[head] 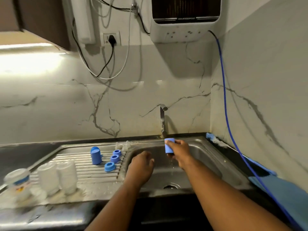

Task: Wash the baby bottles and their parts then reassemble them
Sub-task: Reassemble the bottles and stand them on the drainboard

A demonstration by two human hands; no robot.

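Note:
My right hand (179, 150) grips a blue bottle cap (169, 145) over the sink basin (208, 157), just below the tap (163, 120); water drips from it. My left hand (141, 165) hovers at the basin's left edge, fingers loosely curled, holding nothing. On the ribbed drainboard (93, 174) stand another blue cap (96, 155), three blue collar rings (115, 158) and clear teats (123, 145) behind them. Clear bottles (57, 175) stand upside down at the left, next to a further bottle with a blue band (17, 182).
A blue cloth (283, 194) lies on the counter to the right of the sink. A blue hose (233, 130) runs down the right wall. A white appliance (185, 19) and cables hang on the marble wall above. The drain (170, 186) is in the basin's front.

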